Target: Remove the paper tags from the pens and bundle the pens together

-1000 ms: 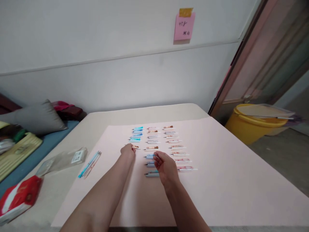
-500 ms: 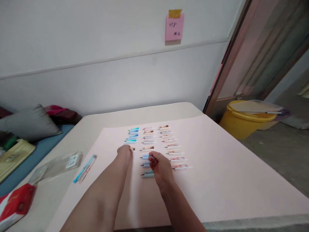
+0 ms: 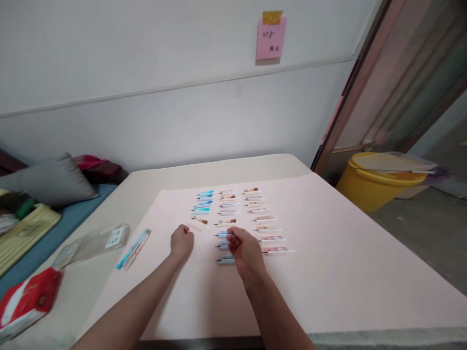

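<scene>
Three columns of small pens lie on a pale pink sheet (image 3: pixel 328 253): blue ones (image 3: pixel 203 201) at the left, a middle column (image 3: pixel 228 206), pink-patterned ones (image 3: pixel 266 228) at the right. A brown-tipped pen (image 3: pixel 200 220) lies askew below the blue column. My left hand (image 3: pixel 181 241) rests on the sheet just below it, fingers curled in, nothing visible in them. My right hand (image 3: pixel 246 250) lies over the lower pens of the middle column (image 3: pixel 224 247), fingers curled; I cannot make out whether they hold one.
Left of the sheet lie two loose pens (image 3: pixel 134 248), a clear plastic packet (image 3: pixel 91 243) and a red tissue pack (image 3: pixel 25 301). A grey cushion (image 3: pixel 51 180) is beyond. A yellow bucket (image 3: pixel 379 182) stands on the floor at right. A pink note (image 3: pixel 270 39) hangs on the wall.
My left hand has drawn back toward me and left the brown-tipped pen lying on the sheet. My right hand has stayed over the middle column.
</scene>
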The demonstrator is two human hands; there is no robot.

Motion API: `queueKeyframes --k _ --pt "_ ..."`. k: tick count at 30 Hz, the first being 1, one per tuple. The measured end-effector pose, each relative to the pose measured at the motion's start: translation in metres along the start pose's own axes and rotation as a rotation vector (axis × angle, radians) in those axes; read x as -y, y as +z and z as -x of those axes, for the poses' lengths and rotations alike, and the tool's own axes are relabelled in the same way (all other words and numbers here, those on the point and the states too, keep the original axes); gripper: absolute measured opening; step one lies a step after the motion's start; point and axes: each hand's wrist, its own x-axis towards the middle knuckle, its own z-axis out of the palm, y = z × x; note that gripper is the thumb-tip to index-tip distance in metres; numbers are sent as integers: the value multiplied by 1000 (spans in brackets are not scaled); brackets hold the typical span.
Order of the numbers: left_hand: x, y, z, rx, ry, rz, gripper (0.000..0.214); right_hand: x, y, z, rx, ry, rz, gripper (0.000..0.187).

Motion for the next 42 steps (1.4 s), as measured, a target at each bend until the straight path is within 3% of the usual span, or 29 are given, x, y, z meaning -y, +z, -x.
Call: queueKeyframes --k 3,7,9,12,15,18,24,29,37,42 --pt "1 -14 -2 52 210 -252 19 -1 2 0 -1 5 7 11" --pt "-10 -18 -21 216 628 -789 48 -4 3 -3 2 16 14 11" --pt "-18 -16 -33 303 694 -890 56 -5 2 -5 3 17 13 11" --pt "-27 -12 -48 422 720 -959 50 -4 1 -7 -6 19 14 11" --pt "-30 -7 -56 457 723 -984 30 -3 2 -7 -15 21 19 11" --pt "-27 -3 -57 421 708 -987 19 -3 2 -7 -7 26 19 10" --pt "-24 5 -50 312 663 -972 17 -5 2 -7 -7 44 20 11" --pt "-27 6 -47 300 633 -959 15 -6 1 -8 -5 43 27 10" --pt "-34 -6 -40 303 605 -885 20 -6 3 -6 3 39 32 9" --pt "-29 -37 -41 212 536 -787 29 -2 2 -5 0 32 27 9"
